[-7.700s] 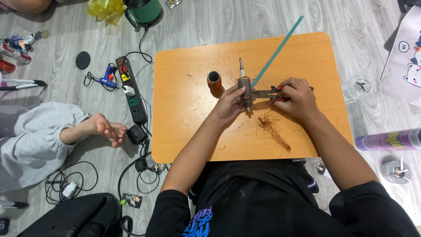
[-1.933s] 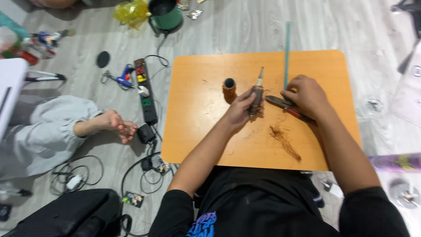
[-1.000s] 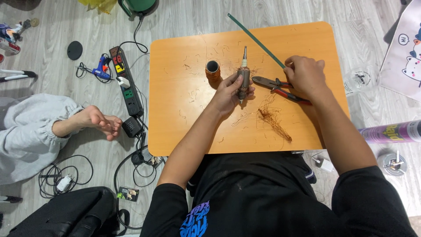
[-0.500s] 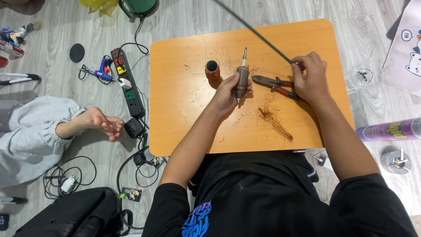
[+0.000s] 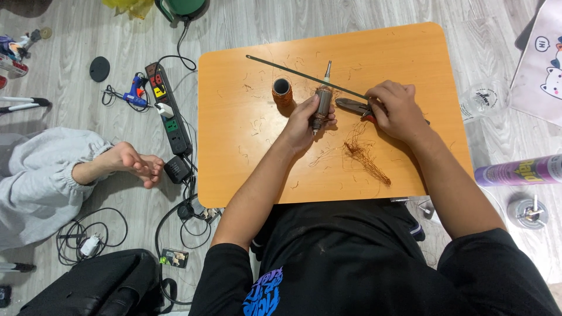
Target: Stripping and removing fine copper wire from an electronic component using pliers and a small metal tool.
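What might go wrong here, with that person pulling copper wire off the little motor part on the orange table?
The pliers in the right hand work close to the left hand gripping the motor rotor; a slip might nick the fingers. The long thin rod sticks out past the hands and may get knocked aside. Loose copper wire strands near the table edge could fall onto the power strip below, a possible short-circuit hazard.

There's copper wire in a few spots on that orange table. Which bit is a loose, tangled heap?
The loose tangled copper wire heap lies bare on the orange table, below the right hand. The small copper wire spool is neatly wound, standing upright.
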